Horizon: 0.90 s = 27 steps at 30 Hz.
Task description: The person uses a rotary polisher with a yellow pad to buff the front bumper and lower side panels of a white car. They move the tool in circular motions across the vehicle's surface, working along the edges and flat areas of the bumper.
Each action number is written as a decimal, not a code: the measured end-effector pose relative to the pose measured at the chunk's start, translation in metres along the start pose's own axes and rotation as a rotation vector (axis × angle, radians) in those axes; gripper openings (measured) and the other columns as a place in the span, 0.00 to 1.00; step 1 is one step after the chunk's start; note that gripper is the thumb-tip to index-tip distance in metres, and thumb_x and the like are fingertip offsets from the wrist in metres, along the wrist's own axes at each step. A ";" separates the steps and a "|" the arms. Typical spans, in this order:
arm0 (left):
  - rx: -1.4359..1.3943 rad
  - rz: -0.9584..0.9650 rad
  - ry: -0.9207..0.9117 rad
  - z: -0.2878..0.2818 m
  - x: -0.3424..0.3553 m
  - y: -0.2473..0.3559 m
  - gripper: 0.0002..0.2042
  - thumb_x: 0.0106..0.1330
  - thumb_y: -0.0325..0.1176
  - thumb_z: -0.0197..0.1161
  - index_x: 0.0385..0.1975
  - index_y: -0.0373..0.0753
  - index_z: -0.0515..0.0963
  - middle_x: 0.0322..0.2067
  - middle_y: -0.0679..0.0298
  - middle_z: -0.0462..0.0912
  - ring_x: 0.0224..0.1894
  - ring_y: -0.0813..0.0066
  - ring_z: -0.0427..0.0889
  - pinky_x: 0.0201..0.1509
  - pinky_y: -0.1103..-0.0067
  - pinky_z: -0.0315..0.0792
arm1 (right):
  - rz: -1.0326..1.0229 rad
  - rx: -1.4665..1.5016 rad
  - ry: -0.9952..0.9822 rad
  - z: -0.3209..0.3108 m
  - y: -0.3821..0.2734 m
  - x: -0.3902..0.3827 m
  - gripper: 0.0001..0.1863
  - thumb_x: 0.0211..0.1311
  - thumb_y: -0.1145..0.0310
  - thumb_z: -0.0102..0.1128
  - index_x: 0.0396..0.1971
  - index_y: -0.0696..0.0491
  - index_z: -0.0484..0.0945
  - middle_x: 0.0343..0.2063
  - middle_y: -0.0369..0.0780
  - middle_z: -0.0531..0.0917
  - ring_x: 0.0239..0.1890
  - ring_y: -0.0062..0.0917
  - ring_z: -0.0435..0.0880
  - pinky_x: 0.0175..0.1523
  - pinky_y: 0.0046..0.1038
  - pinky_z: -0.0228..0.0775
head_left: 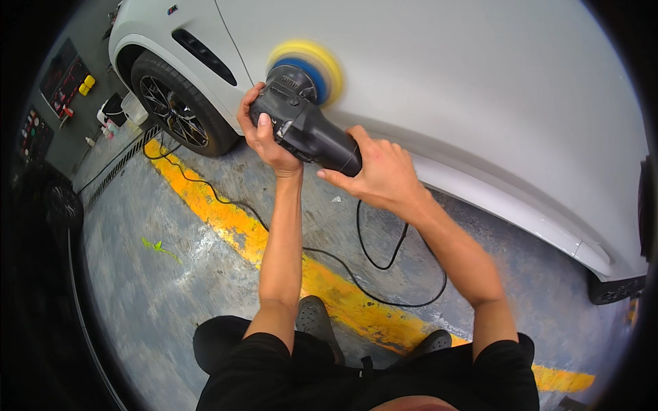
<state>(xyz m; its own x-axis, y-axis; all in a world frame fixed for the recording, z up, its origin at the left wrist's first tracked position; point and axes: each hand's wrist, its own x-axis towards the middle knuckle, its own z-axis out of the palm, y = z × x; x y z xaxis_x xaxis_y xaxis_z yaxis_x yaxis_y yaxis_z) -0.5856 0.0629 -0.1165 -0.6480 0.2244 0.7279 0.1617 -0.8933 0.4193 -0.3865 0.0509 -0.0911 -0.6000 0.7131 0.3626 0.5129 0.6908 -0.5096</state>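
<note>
A black electric car polisher (301, 123) is held between my two hands. Its round yellow foam pad (329, 58) with a blue backing plate (317, 77) rests against the side of a white car (452, 89); the pad's edge looks blurred. My left hand (269, 140) wraps around the polisher's head end, thumb on top. My right hand (384, 168) grips the rear of the body, its fingers partly hidden behind it. From that end a black power cord (384, 266) hangs down and loops on the floor.
The car's front wheel (179, 103) stands at the upper left. A worn yellow stripe (226, 212) crosses the grey floor, with the cord lying over it. A green sprig (159, 248) lies to the left. Bottles and a black bucket (115, 109) stand by the far wall, near a drain grate (123, 168).
</note>
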 end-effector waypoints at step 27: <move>0.026 0.072 -0.153 0.082 -0.104 0.029 0.25 0.64 0.41 0.60 0.59 0.34 0.73 0.63 0.42 0.76 0.68 0.51 0.74 0.76 0.57 0.64 | 0.168 0.209 0.189 -0.020 0.062 -0.119 0.38 0.51 0.41 0.80 0.54 0.53 0.79 0.37 0.47 0.91 0.40 0.45 0.93 0.44 0.43 0.84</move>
<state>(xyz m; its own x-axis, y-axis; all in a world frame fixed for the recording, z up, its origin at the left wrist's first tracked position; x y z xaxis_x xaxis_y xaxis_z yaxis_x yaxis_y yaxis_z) -0.4525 0.0461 -0.1353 -0.5135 0.2183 0.8298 0.2240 -0.8995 0.3752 -0.2711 0.0118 -0.1504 -0.3825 0.8384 0.3884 0.4467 0.5357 -0.7166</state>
